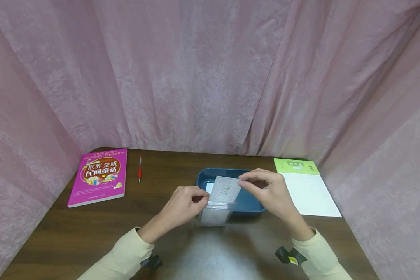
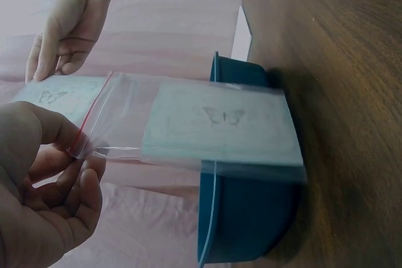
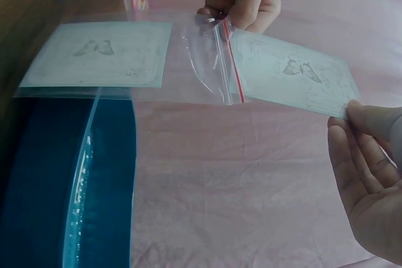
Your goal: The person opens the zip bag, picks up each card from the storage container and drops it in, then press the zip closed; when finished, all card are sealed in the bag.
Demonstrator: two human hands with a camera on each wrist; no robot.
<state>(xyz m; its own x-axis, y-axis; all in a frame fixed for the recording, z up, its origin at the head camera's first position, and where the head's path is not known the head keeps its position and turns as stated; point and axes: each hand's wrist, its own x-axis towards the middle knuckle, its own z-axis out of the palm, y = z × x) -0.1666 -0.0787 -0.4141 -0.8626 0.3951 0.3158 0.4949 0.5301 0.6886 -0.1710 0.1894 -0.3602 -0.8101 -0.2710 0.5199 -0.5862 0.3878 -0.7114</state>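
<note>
the blue tray is partly hidden behind both hands; the printing on the green pad at two o'clock is too small to read.

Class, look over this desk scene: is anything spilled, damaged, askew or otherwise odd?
Nothing stands out. The left hand pinches the clear zip bag at its mouth, the right hand holds a butterfly card partly out of it, above the blue tray. Book and pen lie flat.
</note>
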